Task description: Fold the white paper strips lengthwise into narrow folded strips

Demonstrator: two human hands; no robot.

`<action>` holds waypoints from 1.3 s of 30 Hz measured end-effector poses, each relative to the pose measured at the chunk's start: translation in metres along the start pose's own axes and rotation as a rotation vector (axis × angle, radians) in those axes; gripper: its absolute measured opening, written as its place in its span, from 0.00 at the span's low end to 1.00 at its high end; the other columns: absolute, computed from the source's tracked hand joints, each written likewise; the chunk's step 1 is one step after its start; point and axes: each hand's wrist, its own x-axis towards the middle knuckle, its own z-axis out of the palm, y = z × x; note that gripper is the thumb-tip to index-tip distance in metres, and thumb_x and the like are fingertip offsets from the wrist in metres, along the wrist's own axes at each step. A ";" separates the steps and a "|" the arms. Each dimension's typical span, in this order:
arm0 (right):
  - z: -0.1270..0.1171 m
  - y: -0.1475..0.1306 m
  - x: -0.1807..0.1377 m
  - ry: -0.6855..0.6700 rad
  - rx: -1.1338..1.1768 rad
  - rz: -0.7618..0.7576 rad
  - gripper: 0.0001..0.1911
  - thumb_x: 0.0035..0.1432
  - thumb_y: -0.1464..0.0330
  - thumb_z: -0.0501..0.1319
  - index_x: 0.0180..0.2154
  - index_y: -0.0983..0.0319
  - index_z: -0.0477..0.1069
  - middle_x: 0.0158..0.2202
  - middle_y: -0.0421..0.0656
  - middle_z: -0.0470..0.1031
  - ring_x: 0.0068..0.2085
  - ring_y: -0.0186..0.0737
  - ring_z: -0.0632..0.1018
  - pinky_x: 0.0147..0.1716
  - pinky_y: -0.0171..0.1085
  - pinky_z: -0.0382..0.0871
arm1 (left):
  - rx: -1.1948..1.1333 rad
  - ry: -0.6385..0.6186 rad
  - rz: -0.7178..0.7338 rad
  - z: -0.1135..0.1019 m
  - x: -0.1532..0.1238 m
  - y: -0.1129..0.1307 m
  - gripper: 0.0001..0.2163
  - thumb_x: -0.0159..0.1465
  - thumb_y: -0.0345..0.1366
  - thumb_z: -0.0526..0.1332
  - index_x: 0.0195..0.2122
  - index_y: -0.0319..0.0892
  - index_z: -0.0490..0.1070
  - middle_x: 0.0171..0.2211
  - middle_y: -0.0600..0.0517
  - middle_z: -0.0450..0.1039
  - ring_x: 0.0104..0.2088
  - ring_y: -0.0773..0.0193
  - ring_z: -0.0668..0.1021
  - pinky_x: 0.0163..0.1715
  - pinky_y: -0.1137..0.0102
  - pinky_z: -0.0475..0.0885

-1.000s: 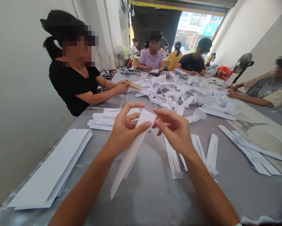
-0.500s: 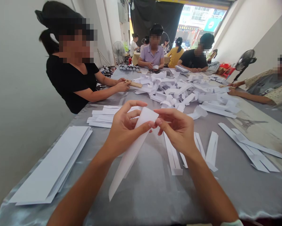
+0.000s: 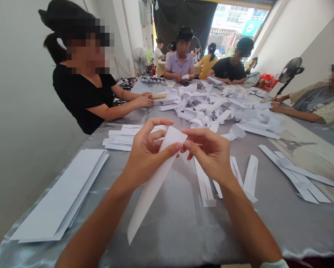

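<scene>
1. Left hand [image 3: 147, 154] grips a folded white paper strip [image 3: 152, 193] between thumb and fingers (its long tail hangs free).
2. Right hand [image 3: 208, 156], fingers curled, pinches the strip's upper edge.
3. The strip hangs above the grey satin-covered table [image 3: 172, 230], mid-table near its near edge; stacked paper strips [image 3: 60, 193] lie along the left edge.

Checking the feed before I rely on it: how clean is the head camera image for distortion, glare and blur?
In the head view, wide-angle distortion bows the walls; the far street opening is overexposed; the grey satin tablecloth glares softly; the left hand, right hand and paper strip look sharp.
</scene>
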 end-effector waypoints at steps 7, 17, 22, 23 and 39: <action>-0.001 0.000 0.000 -0.004 0.003 -0.014 0.10 0.69 0.62 0.70 0.51 0.52 0.83 0.37 0.40 0.82 0.35 0.38 0.84 0.27 0.36 0.80 | 0.032 -0.016 0.009 -0.002 0.000 -0.001 0.26 0.61 0.39 0.79 0.56 0.48 0.71 0.42 0.50 0.82 0.35 0.57 0.87 0.32 0.69 0.83; -0.002 0.000 0.000 -0.015 -0.003 -0.006 0.12 0.70 0.61 0.70 0.52 0.53 0.82 0.38 0.41 0.82 0.34 0.38 0.84 0.26 0.36 0.80 | 0.015 -0.011 0.003 -0.003 0.001 -0.001 0.26 0.60 0.40 0.80 0.55 0.48 0.72 0.41 0.50 0.81 0.35 0.56 0.87 0.31 0.68 0.83; 0.001 0.000 0.000 -0.009 0.018 0.007 0.13 0.68 0.59 0.71 0.51 0.54 0.82 0.36 0.41 0.82 0.33 0.39 0.84 0.25 0.35 0.79 | 0.040 -0.014 0.008 -0.003 0.001 -0.002 0.26 0.61 0.41 0.79 0.56 0.49 0.71 0.40 0.51 0.81 0.34 0.56 0.87 0.31 0.67 0.82; 0.002 0.000 0.000 0.010 0.044 0.023 0.13 0.68 0.58 0.72 0.51 0.55 0.82 0.35 0.40 0.82 0.33 0.39 0.84 0.25 0.35 0.79 | 0.048 -0.016 0.010 -0.003 0.001 -0.003 0.26 0.61 0.41 0.79 0.56 0.49 0.70 0.40 0.51 0.80 0.34 0.57 0.87 0.32 0.67 0.82; 0.000 0.006 0.006 -0.058 0.406 0.361 0.16 0.62 0.56 0.76 0.34 0.62 0.81 0.26 0.41 0.79 0.26 0.35 0.80 0.20 0.30 0.76 | 0.162 -0.205 -0.012 -0.014 0.005 -0.005 0.20 0.69 0.44 0.72 0.58 0.48 0.70 0.39 0.51 0.80 0.30 0.63 0.84 0.24 0.76 0.74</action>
